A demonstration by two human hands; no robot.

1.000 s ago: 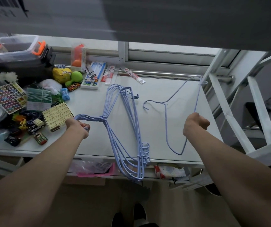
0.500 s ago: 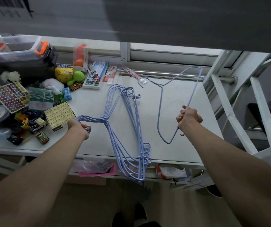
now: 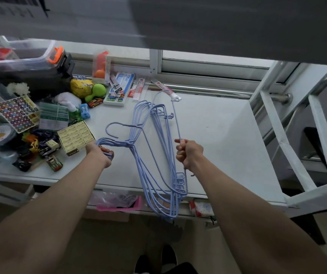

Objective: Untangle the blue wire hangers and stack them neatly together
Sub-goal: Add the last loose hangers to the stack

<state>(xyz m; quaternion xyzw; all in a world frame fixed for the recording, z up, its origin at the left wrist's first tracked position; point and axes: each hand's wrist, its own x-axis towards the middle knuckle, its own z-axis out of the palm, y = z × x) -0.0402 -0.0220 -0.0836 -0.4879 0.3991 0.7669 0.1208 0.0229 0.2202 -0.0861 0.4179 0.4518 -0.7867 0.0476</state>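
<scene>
Item: stack of blue wire hangers (image 3: 154, 155), laid on the white desk (image 3: 218, 139), lower ends overhanging its near edge. Hooks are held in the closed grip of the left hand (image 3: 101, 153). A single hanger (image 3: 175, 115) is clasped in the right hand (image 3: 188, 153), over the stack. Risks: its hook (image 3: 111, 129) may be snagged among the stacked hooks; the overhanging stack may be dragged off the edge.

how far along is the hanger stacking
Mostly done: a stack of blue hangers lies aligned on the white table, hooks gathered in the left hand. In hand: the right hand brings a single hanger over the stack, its hook not yet nested. Left: lay it in line.
</scene>
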